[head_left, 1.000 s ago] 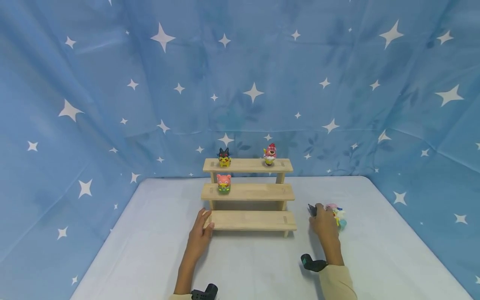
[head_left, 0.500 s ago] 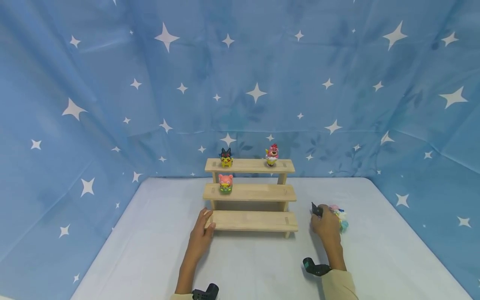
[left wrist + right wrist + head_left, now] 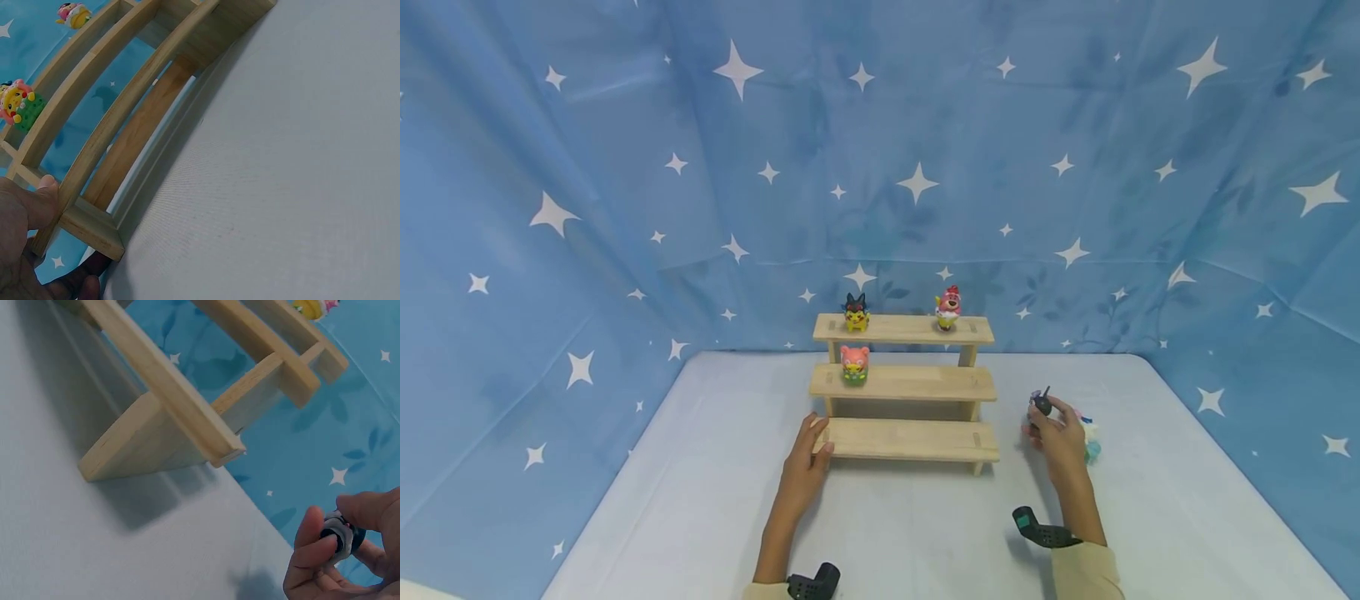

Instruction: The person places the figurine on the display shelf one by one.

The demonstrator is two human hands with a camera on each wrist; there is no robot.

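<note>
A three-step wooden display stand [image 3: 910, 437] stands on the white table. My left hand [image 3: 803, 475] grips the left end of its lowest step; in the left wrist view the thumb [image 3: 42, 203] lies against the wood. To the right of the stand, my right hand [image 3: 1063, 446] pinches a small dark figurine [image 3: 1042, 405] with a pointed tip. The right wrist view shows black and white parts of this figurine [image 3: 340, 537] between thumb and fingers; the rest is covered. Several colourful figurines [image 3: 1092, 446] lie behind the right hand, partly hidden by it.
On the top step stand a yellow figurine with black ears [image 3: 856, 317] and a pink one with a red top [image 3: 948, 310]. A pink-hooded figurine [image 3: 854, 367] sits at the left of the middle step. A blue star-patterned curtain [image 3: 880, 167] hangs behind the table.
The right hand has turned and lifted the dark figurine off the group, so more of it shows above the fingers. My left hand keeps its grip on the stand. The head view has shifted slightly.
</note>
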